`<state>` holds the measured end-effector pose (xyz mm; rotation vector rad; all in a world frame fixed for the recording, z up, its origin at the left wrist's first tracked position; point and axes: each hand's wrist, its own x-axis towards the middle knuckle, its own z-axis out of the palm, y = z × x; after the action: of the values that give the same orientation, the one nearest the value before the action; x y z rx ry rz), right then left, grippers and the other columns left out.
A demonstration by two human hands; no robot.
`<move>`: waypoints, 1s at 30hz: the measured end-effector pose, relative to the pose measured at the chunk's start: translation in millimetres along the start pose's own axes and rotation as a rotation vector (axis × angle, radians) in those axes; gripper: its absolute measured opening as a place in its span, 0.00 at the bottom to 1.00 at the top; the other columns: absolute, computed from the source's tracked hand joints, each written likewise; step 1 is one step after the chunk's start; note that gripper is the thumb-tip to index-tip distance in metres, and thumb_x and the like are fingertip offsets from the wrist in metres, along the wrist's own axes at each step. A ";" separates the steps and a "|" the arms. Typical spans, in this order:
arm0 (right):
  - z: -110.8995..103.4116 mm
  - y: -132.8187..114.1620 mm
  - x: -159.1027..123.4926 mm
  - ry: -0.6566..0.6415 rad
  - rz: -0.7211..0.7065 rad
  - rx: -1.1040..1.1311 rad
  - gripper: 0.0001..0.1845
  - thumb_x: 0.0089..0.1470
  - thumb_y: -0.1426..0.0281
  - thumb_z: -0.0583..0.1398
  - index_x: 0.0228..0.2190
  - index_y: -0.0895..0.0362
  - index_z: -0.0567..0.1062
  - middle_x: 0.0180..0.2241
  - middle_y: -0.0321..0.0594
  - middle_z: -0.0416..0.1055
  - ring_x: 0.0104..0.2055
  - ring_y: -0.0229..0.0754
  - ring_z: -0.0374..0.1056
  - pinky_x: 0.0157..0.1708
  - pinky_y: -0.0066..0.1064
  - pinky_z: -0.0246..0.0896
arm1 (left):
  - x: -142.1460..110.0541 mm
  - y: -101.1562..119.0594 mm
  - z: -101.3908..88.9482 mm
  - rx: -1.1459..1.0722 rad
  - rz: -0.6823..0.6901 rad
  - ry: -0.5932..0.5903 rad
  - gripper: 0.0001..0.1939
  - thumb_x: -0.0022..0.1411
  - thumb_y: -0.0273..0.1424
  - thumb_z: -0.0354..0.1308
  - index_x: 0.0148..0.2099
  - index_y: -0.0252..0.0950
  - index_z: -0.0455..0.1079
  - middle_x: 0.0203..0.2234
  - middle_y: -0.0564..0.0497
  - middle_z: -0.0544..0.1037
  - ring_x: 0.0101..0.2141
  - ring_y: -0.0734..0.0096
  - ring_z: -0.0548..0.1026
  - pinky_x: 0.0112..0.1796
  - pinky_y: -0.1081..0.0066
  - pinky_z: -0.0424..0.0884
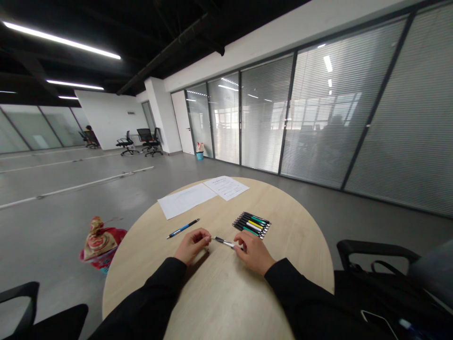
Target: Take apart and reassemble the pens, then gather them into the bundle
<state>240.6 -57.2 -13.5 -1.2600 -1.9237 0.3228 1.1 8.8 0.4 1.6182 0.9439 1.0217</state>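
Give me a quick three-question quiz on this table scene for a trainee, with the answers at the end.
1. True or false: the blue pen lies apart from the row of pens.
2. What lies between the left hand and the right hand? A: a stapler; B: a silver-and-black pen; C: a ruler.
3. Fill in the blank: the round wooden table has ___ sheets of paper on it.

Key: 1 true; 2 B; 3 two.
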 end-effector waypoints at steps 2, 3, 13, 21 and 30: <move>0.5 0.5 0.3 0.009 -0.005 0.001 0.01 0.55 0.73 0.59 0.33 0.57 0.72 0.30 0.34 0.66 0.31 0.36 0.62 0.33 0.27 0.54 | -0.6 1.0 0.5 0.006 -0.002 -0.006 0.17 0.50 0.43 0.67 0.30 0.33 0.72 0.22 0.53 0.74 0.24 0.73 0.69 0.28 0.73 0.66; 0.9 0.8 0.5 0.014 -0.009 -0.001 0.02 0.56 0.73 0.58 0.31 0.57 0.71 0.29 0.34 0.66 0.32 0.36 0.62 0.33 0.27 0.53 | -1.1 2.0 0.9 0.010 -0.005 -0.014 0.17 0.50 0.43 0.66 0.30 0.33 0.72 0.22 0.53 0.73 0.24 0.73 0.69 0.28 0.73 0.66; 1.3 2.1 0.3 0.027 0.016 -0.088 0.07 0.58 0.73 0.57 0.27 0.57 0.69 0.29 0.36 0.67 0.33 0.37 0.62 0.33 0.27 0.52 | 3.4 -6.8 -4.7 0.108 0.001 0.062 0.15 0.51 0.41 0.63 0.31 0.34 0.69 0.22 0.54 0.71 0.23 0.74 0.67 0.26 0.74 0.63; 2.4 2.0 -0.4 -0.047 0.016 -0.194 0.06 0.56 0.73 0.58 0.26 0.57 0.71 0.31 0.37 0.68 0.35 0.38 0.62 0.36 0.29 0.51 | 5.2 -13.8 -16.8 0.675 0.047 0.177 0.08 0.56 0.35 0.53 0.31 0.36 0.67 0.22 0.54 0.71 0.24 0.69 0.67 0.29 0.70 0.61; 1.9 -4.4 -2.5 -0.137 -0.101 -0.314 0.06 0.55 0.73 0.59 0.26 0.57 0.72 0.31 0.39 0.69 0.40 0.42 0.60 0.42 0.32 0.52 | 2.7 -24.1 -17.0 1.025 0.110 0.037 0.03 0.57 0.26 0.51 0.31 0.37 0.63 0.27 0.50 0.72 0.29 0.66 0.69 0.31 0.70 0.60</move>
<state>236.8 -61.0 -13.3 -1.3620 -2.2108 0.0555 -16.4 22.2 -19.3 2.4956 1.5566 0.6392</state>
